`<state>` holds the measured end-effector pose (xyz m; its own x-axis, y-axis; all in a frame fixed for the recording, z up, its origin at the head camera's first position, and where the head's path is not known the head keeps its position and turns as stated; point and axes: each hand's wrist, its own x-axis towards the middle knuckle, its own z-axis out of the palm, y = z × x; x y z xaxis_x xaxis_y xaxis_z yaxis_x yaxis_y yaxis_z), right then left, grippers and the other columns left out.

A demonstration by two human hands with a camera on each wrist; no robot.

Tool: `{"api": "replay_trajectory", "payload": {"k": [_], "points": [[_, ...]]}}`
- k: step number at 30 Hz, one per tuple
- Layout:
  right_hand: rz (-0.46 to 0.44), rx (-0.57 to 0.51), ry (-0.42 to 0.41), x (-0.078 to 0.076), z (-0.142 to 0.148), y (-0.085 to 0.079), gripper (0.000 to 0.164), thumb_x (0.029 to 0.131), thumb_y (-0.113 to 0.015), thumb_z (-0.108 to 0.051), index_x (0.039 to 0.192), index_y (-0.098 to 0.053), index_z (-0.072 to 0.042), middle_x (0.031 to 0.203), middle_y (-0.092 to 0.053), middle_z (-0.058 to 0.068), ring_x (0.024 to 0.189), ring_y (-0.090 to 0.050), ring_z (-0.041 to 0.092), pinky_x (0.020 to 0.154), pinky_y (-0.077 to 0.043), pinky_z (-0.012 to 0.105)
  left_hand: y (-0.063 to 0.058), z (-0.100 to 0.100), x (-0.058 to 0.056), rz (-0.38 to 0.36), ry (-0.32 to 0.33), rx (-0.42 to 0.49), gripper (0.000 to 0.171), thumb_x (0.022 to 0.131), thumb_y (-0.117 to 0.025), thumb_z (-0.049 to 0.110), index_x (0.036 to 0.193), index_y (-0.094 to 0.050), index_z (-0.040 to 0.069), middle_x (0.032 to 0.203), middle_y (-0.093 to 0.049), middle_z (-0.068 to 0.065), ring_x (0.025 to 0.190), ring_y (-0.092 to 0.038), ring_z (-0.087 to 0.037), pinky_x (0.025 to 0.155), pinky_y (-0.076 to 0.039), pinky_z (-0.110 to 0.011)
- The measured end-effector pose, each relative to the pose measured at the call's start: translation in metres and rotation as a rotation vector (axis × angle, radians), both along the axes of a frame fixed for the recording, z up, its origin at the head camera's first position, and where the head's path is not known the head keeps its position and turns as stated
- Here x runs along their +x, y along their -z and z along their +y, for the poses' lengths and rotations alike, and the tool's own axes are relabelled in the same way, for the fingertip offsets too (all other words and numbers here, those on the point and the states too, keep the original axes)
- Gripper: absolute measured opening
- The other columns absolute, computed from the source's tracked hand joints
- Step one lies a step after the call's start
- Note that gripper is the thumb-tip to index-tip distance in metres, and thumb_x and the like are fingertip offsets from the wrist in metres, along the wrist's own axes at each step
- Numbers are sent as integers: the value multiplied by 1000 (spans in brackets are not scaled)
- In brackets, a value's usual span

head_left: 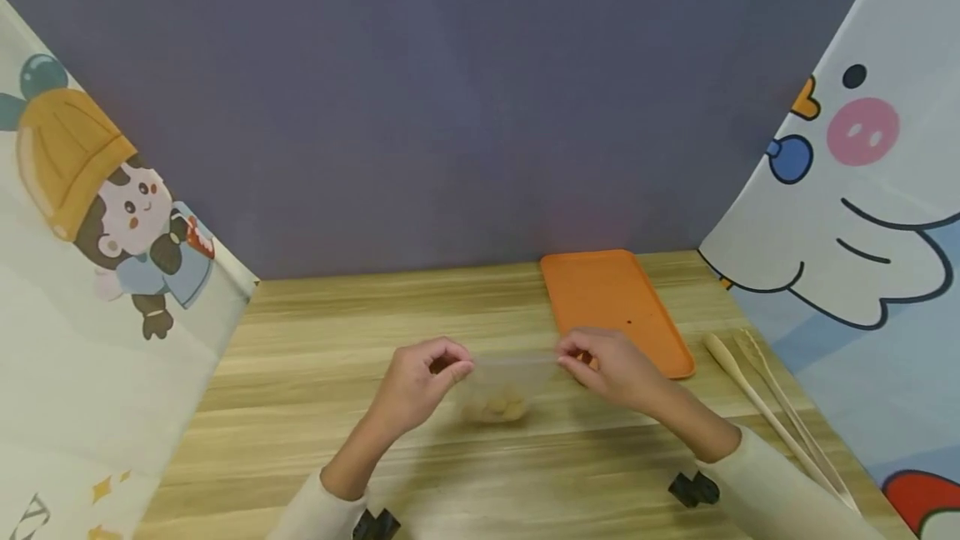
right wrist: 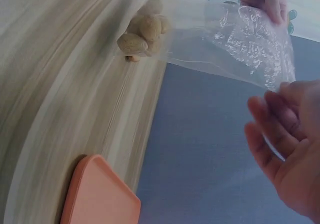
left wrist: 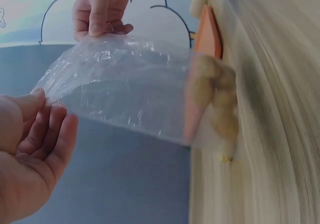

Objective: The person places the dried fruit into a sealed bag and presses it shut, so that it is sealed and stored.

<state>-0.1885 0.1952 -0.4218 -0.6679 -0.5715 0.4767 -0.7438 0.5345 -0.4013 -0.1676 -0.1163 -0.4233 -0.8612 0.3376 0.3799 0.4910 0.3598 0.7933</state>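
A clear plastic bag hangs between my two hands, stretched by its upper corners. Several round, tan, nut-like pieces are gathered at its bottom, close over the table. My left hand pinches one top corner between thumb and fingertips. At the opposite corner, the thumb and index finger of my right hand pinch the edge, its other fingers loosely bent in the right wrist view. Seen from the left wrist, the bag is slack and glossy near the top, with the tan pieces bunched together.
An orange tray lies behind my right hand, with a small dark speck on it. Pale wooden tongs and a wooden spoon-like utensil lie along the table's right side. A grey wall borders the wood-grain table at the back.
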Motion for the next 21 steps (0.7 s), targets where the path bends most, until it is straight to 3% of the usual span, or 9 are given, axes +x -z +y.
{"api": "replay_trajectory", "payload": {"k": [5,9,13,17,21], "points": [[-142,-104,-103,11,7,-8,19,90,-73,-1,95,-68,-19,82,-68,-10,74,-59,-3,61,-53,18,-8,-4,11,-120,91,9,10,96,-71,22,96,-73,11,85,-74,-1,73,-68,-7,65,-60,-25],[-343,-178,-205,24,9,-21,15,94,-69,-1,97,-69,-16,81,-70,-4,71,-61,3,58,-55,22,-13,-7,24,-291,175,31,10,97,-70,17,97,-72,6,84,-73,-5,73,-70,-9,68,-63,-30],[-489,-171,-261,30,10,-20,11,97,-67,-4,98,-69,-15,79,-70,-1,69,-63,6,59,-57,24,-9,-7,31,-437,225,39,10,97,-69,12,98,-70,2,84,-72,-11,72,-71,-10,70,-64,-32],[-546,-90,-172,28,7,-6,6,98,-67,-12,99,-69,-17,80,-70,-5,70,-61,-1,60,-57,23,9,-6,25,-449,208,2,6,97,-68,10,97,-70,4,84,-71,-10,71,-70,-10,69,-64,-31],[-505,-32,-93,19,3,11,4,98,-67,-13,100,-70,-15,83,-72,-4,70,-59,-2,59,-55,22,31,-4,11,-355,165,-68,5,97,-68,13,98,-71,9,84,-72,-5,72,-69,-11,69,-63,-32]]}}
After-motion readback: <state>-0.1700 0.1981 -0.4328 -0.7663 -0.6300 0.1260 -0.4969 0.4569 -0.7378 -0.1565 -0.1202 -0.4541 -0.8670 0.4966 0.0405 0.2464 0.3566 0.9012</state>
